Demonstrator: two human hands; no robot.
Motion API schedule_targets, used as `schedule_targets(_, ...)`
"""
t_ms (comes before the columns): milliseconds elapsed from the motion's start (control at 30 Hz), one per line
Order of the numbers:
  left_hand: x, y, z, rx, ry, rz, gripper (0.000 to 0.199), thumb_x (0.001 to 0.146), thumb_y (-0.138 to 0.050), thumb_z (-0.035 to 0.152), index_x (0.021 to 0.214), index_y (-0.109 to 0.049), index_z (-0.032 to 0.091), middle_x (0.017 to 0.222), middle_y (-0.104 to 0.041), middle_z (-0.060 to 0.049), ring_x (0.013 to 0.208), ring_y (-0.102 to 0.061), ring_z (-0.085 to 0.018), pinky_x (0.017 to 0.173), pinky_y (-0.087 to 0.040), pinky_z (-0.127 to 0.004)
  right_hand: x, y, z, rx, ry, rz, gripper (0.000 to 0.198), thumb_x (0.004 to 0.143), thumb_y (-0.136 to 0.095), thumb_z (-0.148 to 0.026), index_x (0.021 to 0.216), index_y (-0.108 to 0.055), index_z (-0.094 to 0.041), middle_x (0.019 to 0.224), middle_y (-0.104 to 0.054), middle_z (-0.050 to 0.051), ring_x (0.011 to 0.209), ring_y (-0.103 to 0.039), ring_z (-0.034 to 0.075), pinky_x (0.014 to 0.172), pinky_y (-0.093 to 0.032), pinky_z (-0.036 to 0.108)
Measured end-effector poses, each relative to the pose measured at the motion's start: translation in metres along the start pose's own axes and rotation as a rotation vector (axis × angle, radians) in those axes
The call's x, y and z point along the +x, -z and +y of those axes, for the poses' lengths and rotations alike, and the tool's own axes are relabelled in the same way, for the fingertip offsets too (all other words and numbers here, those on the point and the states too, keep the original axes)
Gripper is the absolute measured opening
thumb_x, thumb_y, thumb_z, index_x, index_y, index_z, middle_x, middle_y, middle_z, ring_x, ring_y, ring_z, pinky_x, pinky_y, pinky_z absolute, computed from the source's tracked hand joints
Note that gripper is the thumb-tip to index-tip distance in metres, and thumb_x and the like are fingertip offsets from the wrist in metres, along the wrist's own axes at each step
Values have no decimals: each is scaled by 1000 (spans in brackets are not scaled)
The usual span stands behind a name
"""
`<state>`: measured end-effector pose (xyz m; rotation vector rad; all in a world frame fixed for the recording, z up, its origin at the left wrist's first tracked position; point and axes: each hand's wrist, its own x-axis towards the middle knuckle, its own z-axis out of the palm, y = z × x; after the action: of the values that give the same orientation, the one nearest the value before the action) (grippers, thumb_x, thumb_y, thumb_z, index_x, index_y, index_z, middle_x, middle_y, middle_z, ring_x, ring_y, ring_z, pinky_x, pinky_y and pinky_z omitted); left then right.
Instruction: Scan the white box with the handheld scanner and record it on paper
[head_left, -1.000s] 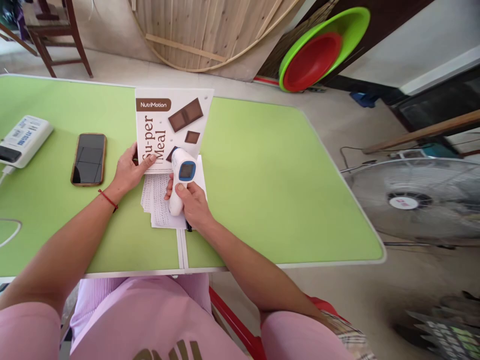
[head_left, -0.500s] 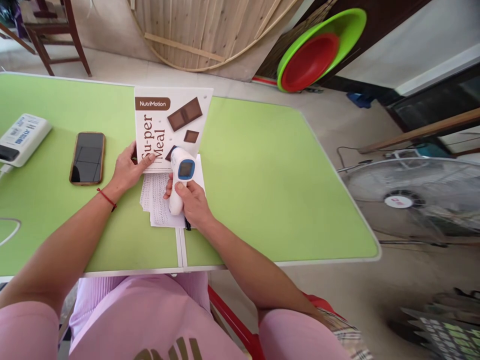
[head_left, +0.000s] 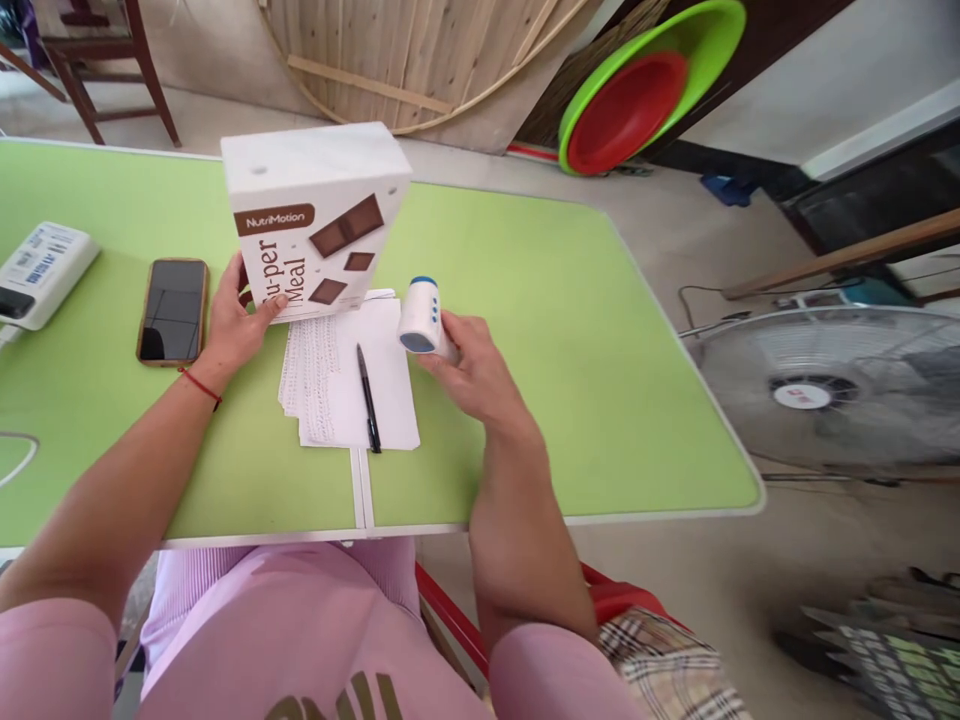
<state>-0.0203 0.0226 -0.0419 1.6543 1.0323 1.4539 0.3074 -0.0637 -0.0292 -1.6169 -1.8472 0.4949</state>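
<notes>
My left hand [head_left: 238, 318] grips the lower left edge of a white NutriMotion Su-per Meal box [head_left: 300, 265], thumb on its front. The box is tilted, so its top face shows. To its right, my right hand [head_left: 480, 365] is closed around a white and blue infrared thermometer [head_left: 422, 315], turned on its side above the table. Beneath and between the hands lie sheets of paper [head_left: 390, 390], some covered in handwriting. A black pen [head_left: 367, 395] rests on them.
A phone [head_left: 172, 312] and a white power bank [head_left: 46, 275] with a cable lie at the left of the green folding table [head_left: 585, 350]. Beyond its right end stands a fan [head_left: 795, 390]. Green and red basins [head_left: 630, 110] lean behind.
My right hand has moved right with the thermometer and turned it, uncovering the pen and paper. The box has shifted left and tipped, bringing its top face into view.
</notes>
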Motion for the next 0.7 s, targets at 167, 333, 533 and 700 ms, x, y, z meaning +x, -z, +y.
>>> schedule_targets(167,2,4,-5,-12,2,-16,88,70,-87,80,130,-56,23,139,-63,-16,133,-61,-38,106,-59,-48,2,0,29,-333,19,-76,48,92,-57,-43,134,-66,-21,113,-67,16,106,-58,36,99,-49,57)
schedule_targets(333,1,5,-7,-15,9,-58,84,73,-85,79,125,-56,21,144,-61,-18,134,-61,-37,111,-57,-45,2,-2,29,-421,45,-119,53,85,-56,-26,137,-64,-20,117,-67,17,108,-60,36,102,-47,58)
schedule_targets(533,3,4,-12,-107,18,-83,81,74,-85,77,124,-55,21,140,-64,-16,132,-63,-35,110,-56,-45,-6,-1,-7,-295,188,74,41,86,-55,-24,125,-64,-20,126,-66,16,108,-64,31,94,-54,48)
schedule_targets(700,2,5,-22,9,-45,-48,94,76,-78,84,140,-45,23,139,-61,-16,133,-60,-37,108,-55,-49,-18,-30,-47,-253,138,-92,27,93,-63,-41,107,-65,-18,84,-70,7,69,-63,21,63,-47,32)
